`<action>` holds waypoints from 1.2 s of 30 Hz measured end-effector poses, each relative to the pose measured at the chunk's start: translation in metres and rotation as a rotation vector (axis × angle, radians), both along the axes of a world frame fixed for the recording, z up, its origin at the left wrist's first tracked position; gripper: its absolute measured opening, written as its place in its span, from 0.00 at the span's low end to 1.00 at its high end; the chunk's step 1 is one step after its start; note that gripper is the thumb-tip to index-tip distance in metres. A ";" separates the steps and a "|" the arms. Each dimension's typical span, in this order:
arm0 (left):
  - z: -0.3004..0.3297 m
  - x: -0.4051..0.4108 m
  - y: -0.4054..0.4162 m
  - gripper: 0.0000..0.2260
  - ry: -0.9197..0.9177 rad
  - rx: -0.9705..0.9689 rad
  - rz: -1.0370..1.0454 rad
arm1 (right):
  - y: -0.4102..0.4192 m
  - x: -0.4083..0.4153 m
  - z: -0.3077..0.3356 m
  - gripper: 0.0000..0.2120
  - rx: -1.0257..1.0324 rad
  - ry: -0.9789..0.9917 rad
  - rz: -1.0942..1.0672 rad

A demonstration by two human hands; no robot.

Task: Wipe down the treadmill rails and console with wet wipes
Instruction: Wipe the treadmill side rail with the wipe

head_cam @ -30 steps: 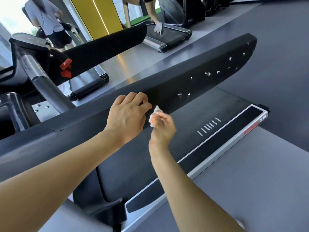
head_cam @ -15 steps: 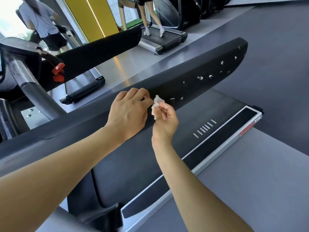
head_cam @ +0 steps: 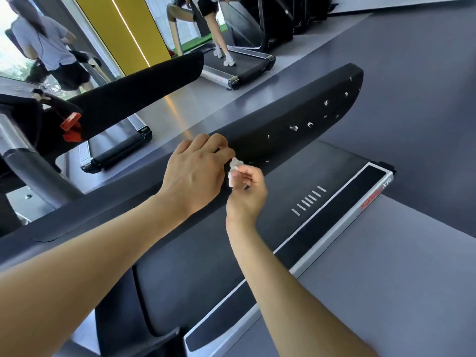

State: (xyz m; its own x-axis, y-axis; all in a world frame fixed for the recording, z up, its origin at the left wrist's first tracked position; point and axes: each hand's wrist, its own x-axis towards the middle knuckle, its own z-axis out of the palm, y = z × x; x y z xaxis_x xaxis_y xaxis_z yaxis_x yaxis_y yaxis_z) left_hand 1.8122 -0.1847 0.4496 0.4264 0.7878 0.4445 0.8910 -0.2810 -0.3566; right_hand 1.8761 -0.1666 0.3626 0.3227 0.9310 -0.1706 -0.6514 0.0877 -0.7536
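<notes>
- Your left hand (head_cam: 195,171) rests on the top edge of the near treadmill rail (head_cam: 296,124), about midway along its length, fingers curled over the edge and gripping it.
- Your right hand (head_cam: 246,194) sits just beside the left, in front of the rail's side face, pinching a small crumpled white wet wipe (head_cam: 234,168) between thumb and fingertips.
- The wipe is at the rail's lower edge, touching or nearly touching your left hand's fingertips; you cannot tell whether it presses the rail.
- White flecks (head_cam: 293,128) dot the rail's side face from beside the wipe out toward its far rounded end.
- Below the rail lies the treadmill belt (head_cam: 322,173), with a silver side strip (head_cam: 342,228) along its right edge.
- A red safety clip (head_cam: 70,121) hangs near the console (head_cam: 15,94) at the left edge.
- 2 other people are on treadmills further back: 1 (head_cam: 49,47) at top left, 1 (head_cam: 219,29) at top centre.
</notes>
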 end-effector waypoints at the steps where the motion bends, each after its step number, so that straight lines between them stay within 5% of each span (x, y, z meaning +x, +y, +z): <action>1: 0.001 0.000 0.001 0.15 0.003 -0.010 -0.004 | 0.002 0.000 0.000 0.07 -0.003 -0.013 -0.006; 8: -0.002 -0.006 -0.001 0.14 0.010 -0.022 -0.011 | 0.074 0.065 0.000 0.10 -0.143 0.161 -0.157; 16: -0.002 -0.006 -0.002 0.14 0.032 -0.028 0.001 | 0.008 0.001 -0.005 0.13 -0.018 0.068 0.050; 20: -0.001 -0.005 -0.003 0.15 0.047 -0.017 -0.003 | 0.059 0.043 -0.003 0.14 -0.113 0.254 -0.103; 23: -0.003 -0.005 -0.003 0.14 0.050 -0.014 -0.012 | 0.076 0.066 -0.008 0.11 -0.270 0.246 -0.124; 28: -0.005 -0.006 -0.003 0.15 0.051 0.006 -0.007 | 0.028 0.024 -0.009 0.14 -0.147 0.277 0.010; 36: -0.009 -0.005 -0.002 0.14 0.068 0.024 -0.015 | 0.064 0.064 -0.001 0.12 -0.297 0.247 -0.081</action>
State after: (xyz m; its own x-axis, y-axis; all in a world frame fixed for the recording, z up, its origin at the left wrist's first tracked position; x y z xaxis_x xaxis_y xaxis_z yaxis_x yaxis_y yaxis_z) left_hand 1.8072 -0.1872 0.4404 0.4677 0.7707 0.4327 0.8603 -0.2846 -0.4229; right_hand 1.9399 -0.1022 0.3618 0.3086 0.8025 -0.5106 -0.8162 -0.0522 -0.5754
